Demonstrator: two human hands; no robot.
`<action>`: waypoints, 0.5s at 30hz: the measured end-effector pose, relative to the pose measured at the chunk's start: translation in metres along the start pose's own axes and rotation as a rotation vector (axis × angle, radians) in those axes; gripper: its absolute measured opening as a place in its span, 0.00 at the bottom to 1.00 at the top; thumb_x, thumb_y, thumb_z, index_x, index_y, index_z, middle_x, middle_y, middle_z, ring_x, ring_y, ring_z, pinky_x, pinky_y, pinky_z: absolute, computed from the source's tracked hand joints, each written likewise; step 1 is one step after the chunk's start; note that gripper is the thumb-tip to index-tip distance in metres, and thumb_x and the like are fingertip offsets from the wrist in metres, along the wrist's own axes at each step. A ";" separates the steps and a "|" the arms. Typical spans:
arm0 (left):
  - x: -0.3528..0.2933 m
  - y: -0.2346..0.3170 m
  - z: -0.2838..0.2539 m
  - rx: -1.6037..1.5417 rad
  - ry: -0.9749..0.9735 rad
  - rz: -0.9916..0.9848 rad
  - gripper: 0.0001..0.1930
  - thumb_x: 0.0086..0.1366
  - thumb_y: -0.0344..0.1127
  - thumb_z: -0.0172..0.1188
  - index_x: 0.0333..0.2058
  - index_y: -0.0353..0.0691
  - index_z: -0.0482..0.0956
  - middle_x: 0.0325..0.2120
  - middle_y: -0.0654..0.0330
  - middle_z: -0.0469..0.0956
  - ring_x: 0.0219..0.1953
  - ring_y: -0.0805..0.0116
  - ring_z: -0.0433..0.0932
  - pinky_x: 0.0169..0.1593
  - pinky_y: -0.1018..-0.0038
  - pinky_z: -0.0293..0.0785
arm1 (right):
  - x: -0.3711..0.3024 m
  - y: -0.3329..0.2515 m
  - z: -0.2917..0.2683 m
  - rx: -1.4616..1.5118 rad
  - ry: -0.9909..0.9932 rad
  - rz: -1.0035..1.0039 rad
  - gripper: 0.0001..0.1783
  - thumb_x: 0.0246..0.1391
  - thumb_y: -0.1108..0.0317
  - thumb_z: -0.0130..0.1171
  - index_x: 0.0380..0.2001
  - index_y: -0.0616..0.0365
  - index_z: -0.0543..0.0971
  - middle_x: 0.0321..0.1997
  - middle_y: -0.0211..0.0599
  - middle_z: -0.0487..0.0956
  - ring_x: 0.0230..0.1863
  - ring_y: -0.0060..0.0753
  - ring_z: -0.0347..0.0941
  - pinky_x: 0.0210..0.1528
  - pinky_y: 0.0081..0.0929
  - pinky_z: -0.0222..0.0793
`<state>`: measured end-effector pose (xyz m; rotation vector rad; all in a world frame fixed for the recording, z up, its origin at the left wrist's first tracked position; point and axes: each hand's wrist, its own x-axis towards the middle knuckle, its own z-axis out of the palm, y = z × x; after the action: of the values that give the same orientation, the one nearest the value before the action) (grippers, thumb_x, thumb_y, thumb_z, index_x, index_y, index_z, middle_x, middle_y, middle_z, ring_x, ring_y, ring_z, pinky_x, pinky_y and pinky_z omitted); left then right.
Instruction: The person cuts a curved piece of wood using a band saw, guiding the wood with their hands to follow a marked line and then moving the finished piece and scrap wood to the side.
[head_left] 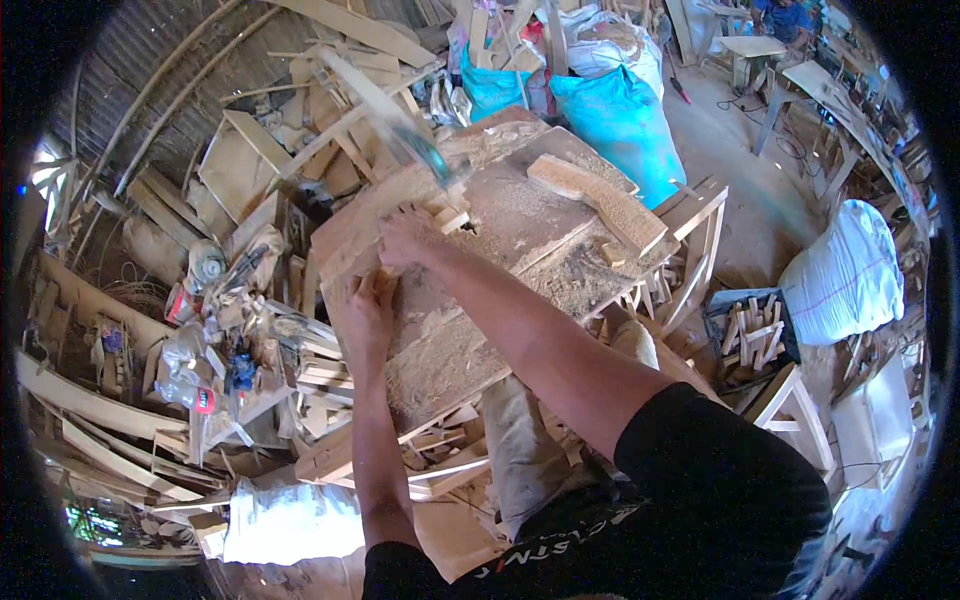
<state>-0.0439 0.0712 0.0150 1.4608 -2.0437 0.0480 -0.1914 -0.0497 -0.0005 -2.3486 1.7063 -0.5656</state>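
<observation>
Brush loose chips off the worktop [430,350], ideally with any blade stopped, so as to give a flat, smooth bed for sliding. Allow generous clearance around the blurred strip [372,98], probably a saw blade or its guard, leaning in across the far-left edge and seeming to meet the surface a little inside it. Leave alone the long wooden block [600,205], lying toward the right corner with one end aimed at it.

Best to press down and sideways with the right hand [412,238], fingertips out of the strip's line; curled over the small wood piece [452,216], with cannot-tell doubt as to pinching or merely pressing. Steady from behind with the left hand [372,300], thumb and fingers drawn nearly together, apparently pinching the near end. Feed slowly, without twisting.

Look for the piece between the left corner and the strip's foot, mostly beneath the right hand. Judge the long axis as roughly parallel to the far-left edge, pointing toward the far corner, exposed end just beside the strip's foot; cannot tell full length. Mind the tiny offcut [612,254], between block and near-right edge.
</observation>
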 end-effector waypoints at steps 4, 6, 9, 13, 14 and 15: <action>0.001 0.004 0.000 0.002 0.022 0.099 0.16 0.66 0.37 0.66 0.49 0.35 0.84 0.41 0.40 0.80 0.44 0.37 0.80 0.46 0.51 0.77 | -0.004 0.003 -0.005 0.007 0.040 -0.024 0.30 0.55 0.54 0.57 0.59 0.55 0.77 0.59 0.53 0.81 0.68 0.57 0.69 0.75 0.53 0.57; 0.000 -0.001 0.003 0.007 0.035 0.075 0.15 0.66 0.36 0.66 0.48 0.35 0.84 0.41 0.41 0.81 0.44 0.37 0.80 0.46 0.51 0.77 | -0.005 -0.002 -0.010 -0.020 0.004 -0.022 0.30 0.56 0.54 0.57 0.60 0.55 0.77 0.62 0.53 0.80 0.68 0.57 0.69 0.74 0.52 0.59; -0.005 -0.004 0.004 0.033 0.054 0.077 0.14 0.67 0.36 0.66 0.47 0.35 0.84 0.41 0.41 0.81 0.44 0.37 0.79 0.47 0.51 0.76 | -0.009 -0.007 -0.016 -0.008 -0.075 -0.016 0.29 0.57 0.55 0.55 0.60 0.56 0.77 0.65 0.52 0.77 0.67 0.56 0.70 0.73 0.51 0.62; -0.007 -0.004 0.002 0.128 0.038 0.082 0.14 0.65 0.39 0.67 0.45 0.37 0.85 0.41 0.43 0.81 0.45 0.40 0.79 0.50 0.50 0.74 | -0.013 -0.011 -0.011 0.003 0.038 -0.044 0.28 0.57 0.56 0.54 0.59 0.57 0.78 0.65 0.53 0.77 0.68 0.55 0.69 0.72 0.50 0.65; -0.010 -0.007 0.001 0.192 0.106 0.157 0.14 0.65 0.40 0.67 0.44 0.37 0.85 0.41 0.43 0.81 0.46 0.40 0.79 0.50 0.50 0.74 | -0.012 -0.014 -0.009 -0.045 -0.025 -0.065 0.29 0.57 0.57 0.55 0.60 0.57 0.77 0.64 0.54 0.77 0.68 0.56 0.69 0.71 0.51 0.65; -0.013 -0.008 0.000 0.251 0.181 0.233 0.15 0.64 0.40 0.67 0.44 0.37 0.85 0.41 0.44 0.81 0.46 0.40 0.79 0.51 0.50 0.74 | -0.011 -0.016 -0.011 -0.102 -0.086 -0.086 0.29 0.56 0.57 0.55 0.60 0.58 0.77 0.63 0.55 0.77 0.68 0.57 0.69 0.71 0.51 0.65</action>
<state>-0.0346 0.0790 0.0056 1.2991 -2.1024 0.5304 -0.1851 -0.0334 0.0125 -2.4878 1.6408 -0.3929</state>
